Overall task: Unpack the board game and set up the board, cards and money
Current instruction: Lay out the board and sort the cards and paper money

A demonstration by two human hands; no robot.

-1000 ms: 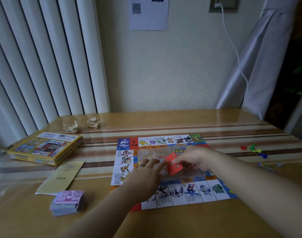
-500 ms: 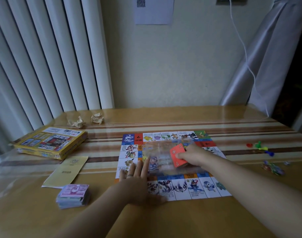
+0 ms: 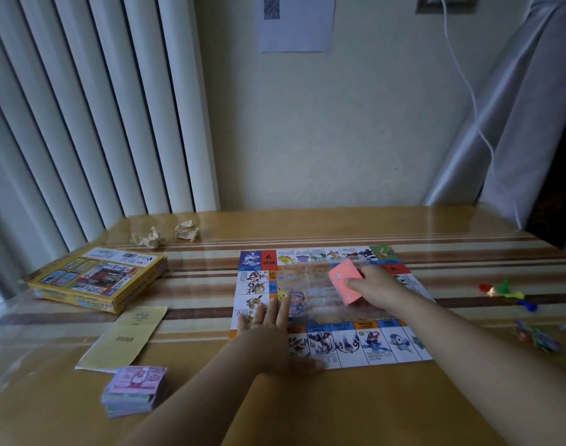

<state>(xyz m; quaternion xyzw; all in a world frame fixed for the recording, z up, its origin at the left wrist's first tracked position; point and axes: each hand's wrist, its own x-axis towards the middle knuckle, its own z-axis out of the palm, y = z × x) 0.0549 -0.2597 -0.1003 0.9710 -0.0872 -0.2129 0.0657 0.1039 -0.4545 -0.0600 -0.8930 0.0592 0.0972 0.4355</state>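
Red card pack in right hand grip, above board.

Vertical blinds are hanging left of a cream wall; a white cable is trailing down beside a grey curtain; a glossy wooden table is standing below

One board, box, card pack and money stack; two paper wads.
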